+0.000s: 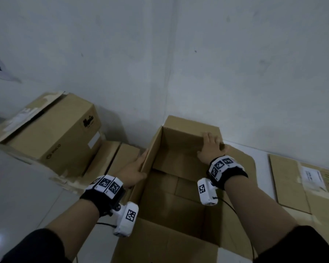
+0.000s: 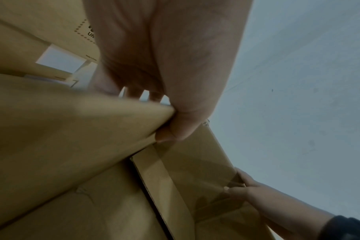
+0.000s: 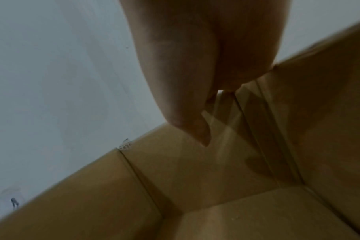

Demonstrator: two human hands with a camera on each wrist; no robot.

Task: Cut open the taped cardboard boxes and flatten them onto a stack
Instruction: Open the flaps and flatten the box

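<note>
An open brown cardboard box (image 1: 180, 141) stands in front of me, top flaps folded out, bottom flaps showing inside. My left hand (image 1: 135, 168) grips the top edge of its left wall; in the left wrist view the thumb (image 2: 175, 129) lies inside the box (image 2: 62, 146) and the fingers outside. My right hand (image 1: 210, 147) holds the far right corner of the rim. The right wrist view shows its thumb (image 3: 187, 113) against the inner wall of the box (image 3: 195, 170), the other fingers hidden behind the cardboard.
A closed box (image 1: 55, 133) with torn tape sits at the left on flattened cardboard (image 1: 112, 158). More flattened cardboard (image 1: 292, 186) with a white label lies on the floor at the right. A white wall (image 1: 179, 63) stands close behind.
</note>
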